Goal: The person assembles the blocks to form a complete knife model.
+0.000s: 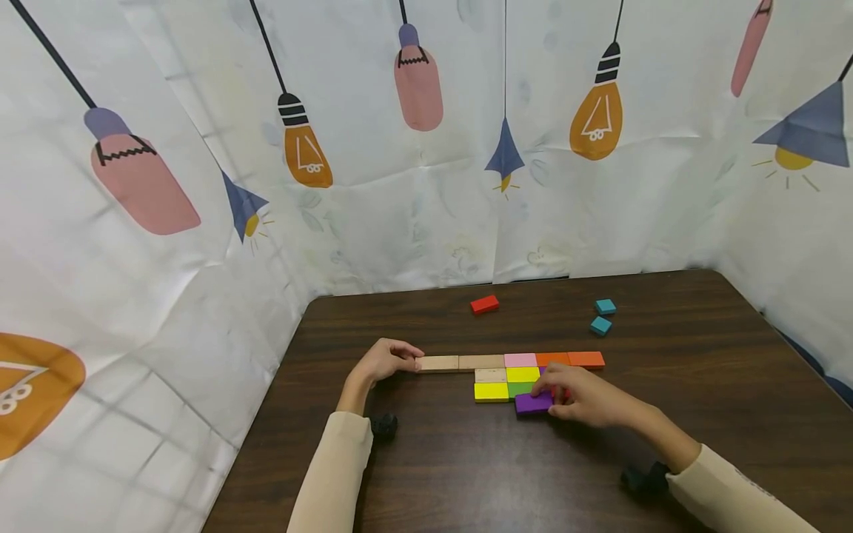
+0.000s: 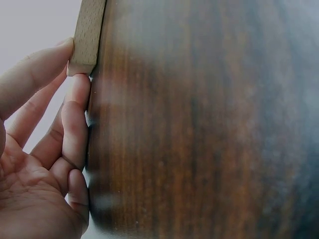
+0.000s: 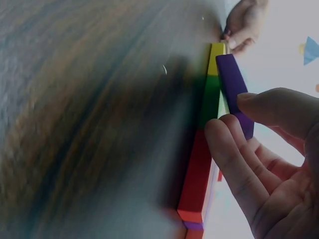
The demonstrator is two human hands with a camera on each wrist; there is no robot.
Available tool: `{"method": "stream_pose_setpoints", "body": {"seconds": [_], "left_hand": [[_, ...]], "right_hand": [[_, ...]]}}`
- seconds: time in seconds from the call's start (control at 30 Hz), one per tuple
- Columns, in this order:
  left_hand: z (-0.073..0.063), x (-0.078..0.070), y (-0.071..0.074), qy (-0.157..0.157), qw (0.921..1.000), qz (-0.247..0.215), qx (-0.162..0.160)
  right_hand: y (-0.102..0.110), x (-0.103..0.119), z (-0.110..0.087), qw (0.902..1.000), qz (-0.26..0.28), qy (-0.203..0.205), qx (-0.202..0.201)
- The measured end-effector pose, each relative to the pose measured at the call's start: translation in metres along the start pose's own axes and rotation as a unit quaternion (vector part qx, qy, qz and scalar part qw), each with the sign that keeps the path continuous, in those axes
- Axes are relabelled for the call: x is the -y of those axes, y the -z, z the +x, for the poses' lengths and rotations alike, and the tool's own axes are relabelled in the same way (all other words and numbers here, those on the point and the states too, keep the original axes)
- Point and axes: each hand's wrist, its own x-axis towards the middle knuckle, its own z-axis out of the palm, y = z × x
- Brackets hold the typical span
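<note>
My right hand (image 1: 585, 396) pinches a purple block (image 1: 532, 403) between thumb and fingers. In the right wrist view, that block tilts over a row of yellow (image 3: 216, 59), green (image 3: 210, 102) and red (image 3: 195, 179) blocks. My left hand (image 1: 385, 361) has its thumb and fingertips at the left end of a plain wooden block (image 1: 437, 363), gripping that end. This block begins the longer back row, followed by another wooden block (image 1: 481, 361), a pink block (image 1: 520, 360) and two orange blocks (image 1: 586, 360). Part of the middle row is hidden behind my right hand.
Farther back on the dark wooden table (image 1: 440, 474) lies a loose red block (image 1: 484, 304). Two small blue blocks (image 1: 601, 326) sit at the back right. A curtain (image 1: 413, 215) printed with lamps hangs along the table's far edge.
</note>
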Motion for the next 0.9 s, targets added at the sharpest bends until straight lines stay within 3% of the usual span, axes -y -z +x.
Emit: {"method": "stream_pose_setpoints", "body": {"seconds": [0.33, 0.9], "left_hand": [[-0.001, -0.001, 0.000, -0.001, 1.0000, 0.006, 0.001], [0.000, -0.003, -0.001, 0.002, 1.0000, 0.001, -0.002]], "right_hand": [[-0.008, 0.002, 0.008, 0.9992, -0.009, -0.031, 0.026], [-0.016, 0.014, 0.021, 0.9978, -0.055, -0.028, 0.024]]}}
